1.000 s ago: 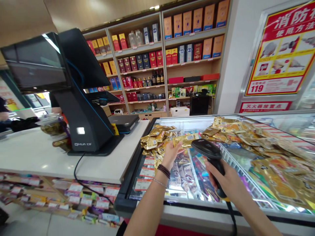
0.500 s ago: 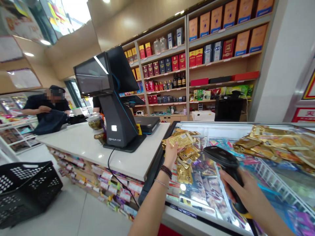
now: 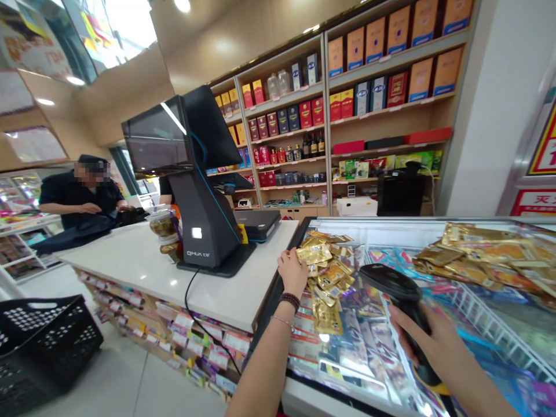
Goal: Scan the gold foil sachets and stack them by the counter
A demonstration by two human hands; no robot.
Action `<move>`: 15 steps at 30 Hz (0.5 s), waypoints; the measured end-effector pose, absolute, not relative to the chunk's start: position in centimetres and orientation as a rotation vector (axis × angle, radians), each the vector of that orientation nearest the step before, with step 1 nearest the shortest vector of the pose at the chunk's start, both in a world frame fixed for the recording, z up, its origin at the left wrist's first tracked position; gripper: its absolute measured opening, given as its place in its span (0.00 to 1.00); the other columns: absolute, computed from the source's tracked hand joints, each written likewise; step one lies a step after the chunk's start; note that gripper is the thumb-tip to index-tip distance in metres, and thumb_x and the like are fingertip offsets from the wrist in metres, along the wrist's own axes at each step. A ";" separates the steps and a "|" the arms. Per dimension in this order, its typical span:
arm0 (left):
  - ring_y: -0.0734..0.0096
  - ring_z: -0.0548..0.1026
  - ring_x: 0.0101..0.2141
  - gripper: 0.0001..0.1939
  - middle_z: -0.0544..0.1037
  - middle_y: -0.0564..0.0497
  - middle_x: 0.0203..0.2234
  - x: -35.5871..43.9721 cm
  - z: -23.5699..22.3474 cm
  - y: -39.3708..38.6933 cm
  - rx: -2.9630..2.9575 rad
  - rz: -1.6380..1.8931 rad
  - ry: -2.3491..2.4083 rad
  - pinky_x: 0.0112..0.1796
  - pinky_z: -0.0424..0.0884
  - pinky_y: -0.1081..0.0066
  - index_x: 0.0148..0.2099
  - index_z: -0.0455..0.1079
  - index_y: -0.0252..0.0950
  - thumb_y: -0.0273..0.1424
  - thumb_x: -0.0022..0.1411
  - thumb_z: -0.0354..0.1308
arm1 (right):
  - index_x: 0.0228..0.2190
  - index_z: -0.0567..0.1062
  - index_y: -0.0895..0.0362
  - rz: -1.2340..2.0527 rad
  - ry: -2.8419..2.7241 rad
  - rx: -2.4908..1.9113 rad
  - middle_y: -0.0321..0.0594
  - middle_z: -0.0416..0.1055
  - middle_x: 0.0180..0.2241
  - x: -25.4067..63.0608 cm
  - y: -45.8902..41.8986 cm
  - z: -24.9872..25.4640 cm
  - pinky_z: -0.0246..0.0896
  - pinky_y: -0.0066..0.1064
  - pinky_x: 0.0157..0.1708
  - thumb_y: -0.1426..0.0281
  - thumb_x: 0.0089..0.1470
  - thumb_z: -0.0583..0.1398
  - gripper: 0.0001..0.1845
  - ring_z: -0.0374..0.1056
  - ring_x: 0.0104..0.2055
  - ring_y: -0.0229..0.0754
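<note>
My right hand (image 3: 434,336) is wrapped round the grip of a black handheld barcode scanner (image 3: 393,281), its head pointing left over the glass freezer lid. My left hand (image 3: 293,273) rests at the lid's dark left edge, fingers apart, beside a loose pile of gold foil packets (image 3: 330,272). One gold packet (image 3: 313,253) lies on the pile close to its fingertips; whether they touch it I cannot tell. A second, bigger heap of gold packets (image 3: 490,252) lies on the right of the lid. Wrapped goods show through the glass below.
Left of the freezer stands a white counter (image 3: 234,295) with a black checkout terminal (image 3: 204,214) and a jar (image 3: 163,223). Its cable hangs over the counter front. A black basket (image 3: 43,347) is on the floor. Another person (image 3: 87,197) leans over dark cloth at the far left.
My left hand has drawn back leftward from the gold packet it held up, which now lies lower on the pile. The scanner stays nearly still. The other person has lowered the dark cloth.
</note>
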State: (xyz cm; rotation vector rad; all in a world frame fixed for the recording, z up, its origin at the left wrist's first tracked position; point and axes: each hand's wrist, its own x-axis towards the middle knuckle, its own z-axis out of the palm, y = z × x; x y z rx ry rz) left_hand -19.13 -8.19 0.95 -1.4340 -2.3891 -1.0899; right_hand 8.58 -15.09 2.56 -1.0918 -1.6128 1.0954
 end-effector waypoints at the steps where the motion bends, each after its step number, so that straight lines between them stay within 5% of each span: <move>1: 0.51 0.66 0.54 0.23 0.68 0.38 0.55 -19.2 0.8 -8.3 -1.443 -1.094 -2.375 0.52 0.63 0.56 0.60 0.65 0.36 0.34 0.64 0.53 | 0.24 0.67 0.53 1.112 -1.610 -1.097 0.31 0.61 0.11 8.5 -14.9 2.5 0.55 0.30 0.17 0.45 0.52 0.58 0.24 0.58 0.13 0.38; 8: 0.49 0.61 0.58 0.23 0.65 0.37 0.58 -16.8 2.8 -8.7 -1.587 -1.252 -2.077 0.56 0.59 0.52 0.61 0.63 0.35 0.34 0.65 0.50 | 0.24 0.65 0.53 1.241 -1.508 -0.987 0.30 0.62 0.13 9.4 -14.6 2.8 0.53 0.27 0.15 0.47 0.52 0.61 0.23 0.56 0.13 0.35; 15: 0.54 0.63 0.57 0.19 0.69 0.39 0.55 -4.6 5.3 -7.6 -2.221 -1.370 -1.570 0.59 0.56 0.53 0.58 0.65 0.36 0.33 0.65 0.52 | 0.28 0.67 0.54 1.087 -1.287 -1.033 0.30 0.63 0.16 16.5 -15.7 5.2 0.54 0.25 0.14 0.48 0.50 0.63 0.23 0.56 0.15 0.34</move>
